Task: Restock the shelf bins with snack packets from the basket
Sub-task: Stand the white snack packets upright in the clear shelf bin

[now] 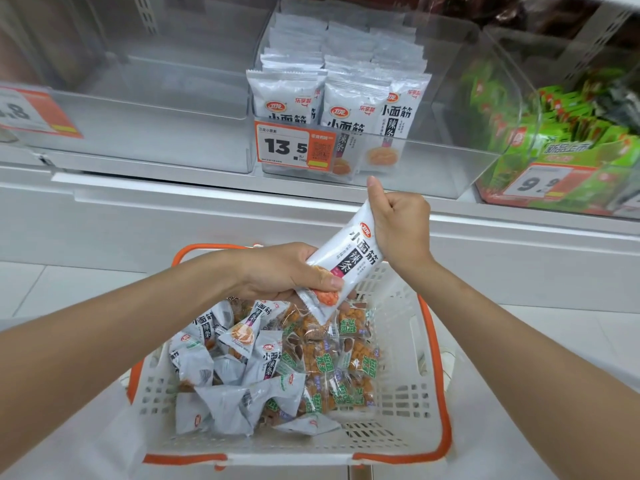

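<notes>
A white snack packet [349, 258] is held tilted above the basket [408, 341], below the shelf. The left hand [284, 271] grips its lower end, fingers curled around it; the right hand [401, 223] is closed on its upper end. In the basket lie more white packets [221, 375] beside orange-and-green ones [346, 362] (all loosely heaped). On the shelf, a clear bin [433, 168] holds matching packets [287, 95] standing in rows behind an orange price tag [294, 147]. Green packets [554, 133] fill the bin to its right.
</notes>
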Demonstrator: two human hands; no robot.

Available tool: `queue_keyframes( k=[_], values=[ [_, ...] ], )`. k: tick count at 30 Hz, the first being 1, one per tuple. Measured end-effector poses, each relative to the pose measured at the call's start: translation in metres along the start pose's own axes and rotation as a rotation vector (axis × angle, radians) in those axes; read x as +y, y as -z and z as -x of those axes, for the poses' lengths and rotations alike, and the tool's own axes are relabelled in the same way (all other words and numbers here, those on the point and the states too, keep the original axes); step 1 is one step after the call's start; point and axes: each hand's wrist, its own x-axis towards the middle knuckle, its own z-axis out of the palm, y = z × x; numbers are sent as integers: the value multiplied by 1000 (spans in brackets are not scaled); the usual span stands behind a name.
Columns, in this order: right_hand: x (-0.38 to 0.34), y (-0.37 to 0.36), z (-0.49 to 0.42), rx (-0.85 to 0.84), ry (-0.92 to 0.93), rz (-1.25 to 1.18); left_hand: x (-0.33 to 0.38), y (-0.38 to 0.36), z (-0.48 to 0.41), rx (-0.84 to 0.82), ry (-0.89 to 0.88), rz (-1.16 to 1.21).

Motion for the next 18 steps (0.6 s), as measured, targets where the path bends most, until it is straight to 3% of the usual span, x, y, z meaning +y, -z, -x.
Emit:
queue_keyframes(
  k=[5,11,13,15,18],
  values=[
    [-9,9,-12,-182,-59,-57,-3,11,7,-14,0,27],
    [-8,23,-4,-579,-438,-341,-9,30,10,198,-89,159],
    [-8,14,9,-700,-455,-321,-6,26,8,220,-115,133],
    [-10,7,16,-716,-446,-333,-1,21,5,210,-145,54],
    [-12,12,13,-591,-422,-340,10,18,0,296,-207,-57]
  ],
)
